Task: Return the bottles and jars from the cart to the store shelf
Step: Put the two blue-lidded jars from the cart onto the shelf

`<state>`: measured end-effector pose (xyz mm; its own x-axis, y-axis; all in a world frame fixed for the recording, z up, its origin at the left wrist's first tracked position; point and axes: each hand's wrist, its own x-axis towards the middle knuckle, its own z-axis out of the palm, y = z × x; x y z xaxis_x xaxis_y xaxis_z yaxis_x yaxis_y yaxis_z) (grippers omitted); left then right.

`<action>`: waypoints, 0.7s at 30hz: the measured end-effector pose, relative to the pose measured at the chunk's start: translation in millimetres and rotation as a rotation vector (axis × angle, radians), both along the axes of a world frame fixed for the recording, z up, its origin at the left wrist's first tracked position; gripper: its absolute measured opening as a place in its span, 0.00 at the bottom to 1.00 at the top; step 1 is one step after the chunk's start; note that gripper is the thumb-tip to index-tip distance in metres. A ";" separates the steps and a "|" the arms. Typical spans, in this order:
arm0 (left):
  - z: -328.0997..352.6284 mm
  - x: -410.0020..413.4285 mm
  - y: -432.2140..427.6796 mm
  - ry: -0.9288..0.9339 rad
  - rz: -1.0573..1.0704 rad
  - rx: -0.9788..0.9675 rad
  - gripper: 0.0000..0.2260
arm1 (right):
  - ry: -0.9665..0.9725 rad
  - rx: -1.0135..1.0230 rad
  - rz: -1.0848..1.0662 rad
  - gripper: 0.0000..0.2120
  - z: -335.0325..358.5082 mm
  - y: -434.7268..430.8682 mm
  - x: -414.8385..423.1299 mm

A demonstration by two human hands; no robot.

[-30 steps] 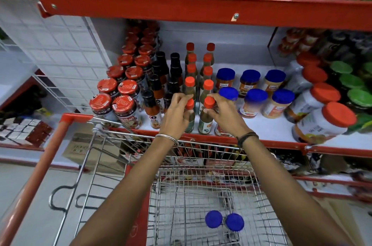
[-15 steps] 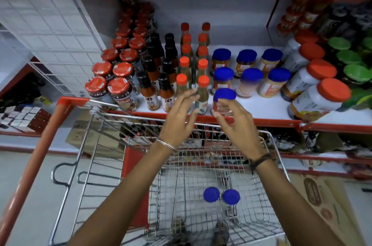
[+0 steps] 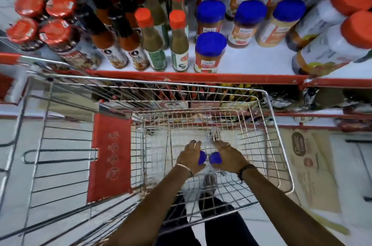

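Two blue-lidded jars stand side by side at the bottom of the wire cart. My left hand wraps over the left jar's lid. My right hand wraps over the right jar's lid. Both jar bodies are hidden under my hands. On the white store shelf above the cart stand several blue-lidded jars, green sauce bottles with orange caps and dark sauce bottles.
Red-lidded jars fill the shelf's left end, and large white jars with orange lids lie at its right. The shelf's red front lip sits just beyond the cart's far rim. The red child-seat flap stands left of the basket.
Both hands have dropped from the shelf front down into the cart and closed over the two blue lids. The view has tilted down toward the cart.
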<state>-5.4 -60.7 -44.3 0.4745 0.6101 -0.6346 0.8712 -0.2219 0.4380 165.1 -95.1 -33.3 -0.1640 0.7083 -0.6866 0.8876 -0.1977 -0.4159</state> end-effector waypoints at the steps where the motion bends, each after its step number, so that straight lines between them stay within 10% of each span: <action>1: -11.5 1.7 -4.1 0.035 0.005 -0.016 0.39 | -0.033 -0.036 0.085 0.42 -11.7 -1.3 0.9; 8: -52.2 8.4 -18.4 0.020 0.073 0.051 0.26 | -0.177 0.053 0.255 0.27 -53.4 -6.1 -3.2; 21: 56.8 4.3 13.6 -0.062 0.035 0.213 0.31 | 0.049 0.260 -0.098 0.29 54.6 -8.3 39.0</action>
<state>-1.1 -47.1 12.5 0.4849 0.7440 -0.4596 0.8527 -0.2856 0.4374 204.2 -103.4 21.3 -0.1148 0.8739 -0.4723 0.8472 -0.1621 -0.5060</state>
